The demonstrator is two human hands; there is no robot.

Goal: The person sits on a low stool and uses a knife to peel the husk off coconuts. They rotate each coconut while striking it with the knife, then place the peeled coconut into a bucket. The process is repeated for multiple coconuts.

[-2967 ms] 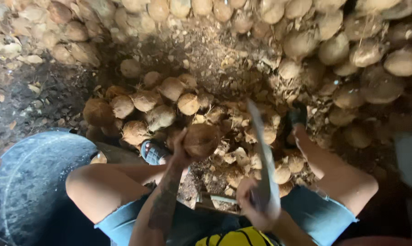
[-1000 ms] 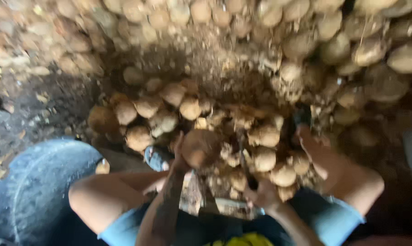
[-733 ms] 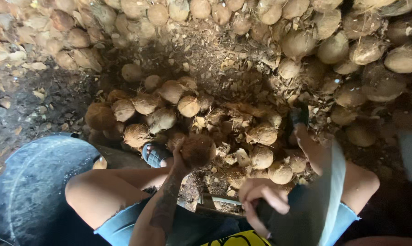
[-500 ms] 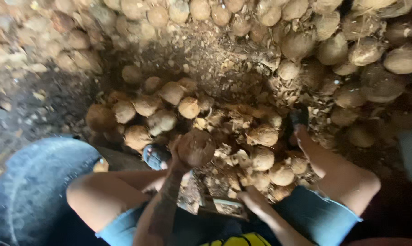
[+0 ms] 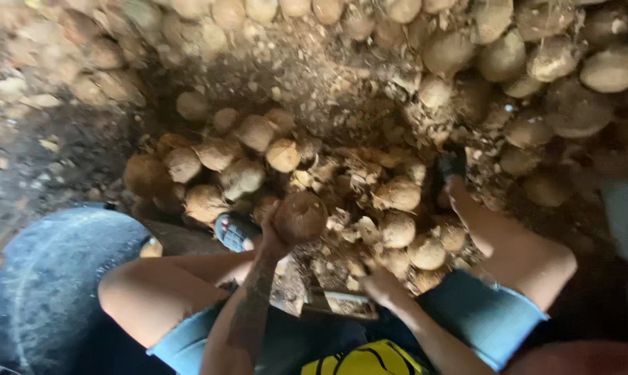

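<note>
Fingers wrapped under and around it, the left hand (image 5: 274,235) grips a round brown husked coconut (image 5: 300,217) just left of the frame's centre, holding it above a litter of husk scraps (image 5: 342,173). The right hand (image 5: 382,285) sits lower, right of centre, low over the debris; whether it is clenched or holding anything cannot be told (the picture is blurred there). A pale flat block (image 5: 307,295) shows between the two forearms at lower centre. Loose coconuts (image 5: 244,142) lie heaped just beyond the held one, and a larger bank of coconuts (image 5: 536,62) fills the top and upper right. A dark round tub (image 5: 43,285) stands at lower left beside the person's bent knee (image 5: 123,295), and a blue sandal (image 5: 234,232) peeks out near the gripping hand.
</note>
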